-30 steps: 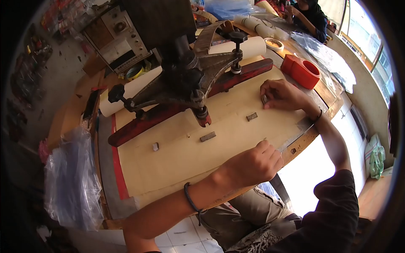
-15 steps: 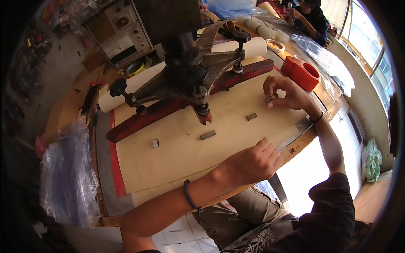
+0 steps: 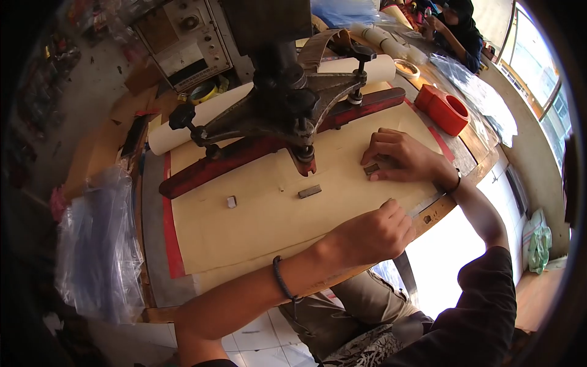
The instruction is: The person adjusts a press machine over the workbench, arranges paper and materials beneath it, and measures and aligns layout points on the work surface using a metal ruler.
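Observation:
My left hand (image 3: 382, 232) is a loose fist above the near edge of the sheet; its inside is hidden. My right hand (image 3: 402, 159) has its thumb and fingers around a small dark block (image 3: 372, 169) on the tan sheet (image 3: 257, 226). Left of it on the sheet lie another small dark block (image 3: 310, 192) and a small pale piece (image 3: 232, 202). Over the sheet hangs a black metal press head (image 3: 287, 110) holding a long, worn red bar (image 3: 229, 165).
A red tape dispenser (image 3: 443, 110) stands at the right, near a tape roll (image 3: 406, 68). Clear plastic bags (image 3: 98, 244) hang at the left edge. Behind are a control box (image 3: 186, 43) and a white roll (image 3: 214, 113). Another person (image 3: 455, 33) sits at the far right.
My right hand has moved left and down from beside the block, where it pinched a small dark piece, and now has its fingers at the block. My left hand stays a fist. The view shifted slightly.

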Tool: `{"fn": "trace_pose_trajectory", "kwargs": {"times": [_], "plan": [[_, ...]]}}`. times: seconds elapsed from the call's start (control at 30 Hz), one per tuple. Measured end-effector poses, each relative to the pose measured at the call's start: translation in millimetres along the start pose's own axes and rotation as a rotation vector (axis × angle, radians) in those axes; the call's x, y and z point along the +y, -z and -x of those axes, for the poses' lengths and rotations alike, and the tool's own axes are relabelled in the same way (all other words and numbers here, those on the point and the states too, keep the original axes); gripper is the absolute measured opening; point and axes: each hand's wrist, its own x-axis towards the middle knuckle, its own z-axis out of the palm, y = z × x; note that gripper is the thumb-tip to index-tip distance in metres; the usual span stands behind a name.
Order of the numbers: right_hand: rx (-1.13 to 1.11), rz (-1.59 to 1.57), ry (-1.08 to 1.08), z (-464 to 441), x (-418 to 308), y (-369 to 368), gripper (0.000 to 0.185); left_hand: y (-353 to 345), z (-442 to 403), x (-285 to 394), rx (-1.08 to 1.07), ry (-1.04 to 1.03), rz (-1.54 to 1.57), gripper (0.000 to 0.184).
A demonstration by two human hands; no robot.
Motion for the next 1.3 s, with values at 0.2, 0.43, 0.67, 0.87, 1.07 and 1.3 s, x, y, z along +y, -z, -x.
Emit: {"fn": "trace_pose_trajectory", "kwargs": {"times": [0.2, 0.43, 0.67, 0.87, 1.07, 1.3], "plan": [[-0.044, -0.031, -0.038, -0.4, -4.4, 0.6, 0.021, -2.7, 0.3, 0.8, 0.015, 0.011, 0.026, 0.012], [-0.044, 0.048, -0.020, -0.2, -1.6, -1.4, 0.023, 1.8, -2.6, -1.8, -0.016, 0.017, 0.050, 0.012], [-0.007, 0.066, -0.034, 1.3, -3.0, -4.7, 0.021, -0.4, -2.0, -1.3, -0.013, 0.013, 0.045, 0.011], [0.013, 0.023, -0.053, -4.6, -4.6, -0.3, 0.026, 10.1, -5.3, 1.7, -0.144, 0.086, 0.008, 0.012], [-0.032, 0.050, -0.070, -4.8, -4.7, -1.9, 0.028, 14.7, -8.4, 11.0, -0.237, 0.133, -0.189, 0.014], [-0.018, 0.138, -0.033, -2.6, -4.2, -8.7, 0.026, 16.2, -9.0, 12.7, -0.266, 0.123, -0.180, 0.017]]}}
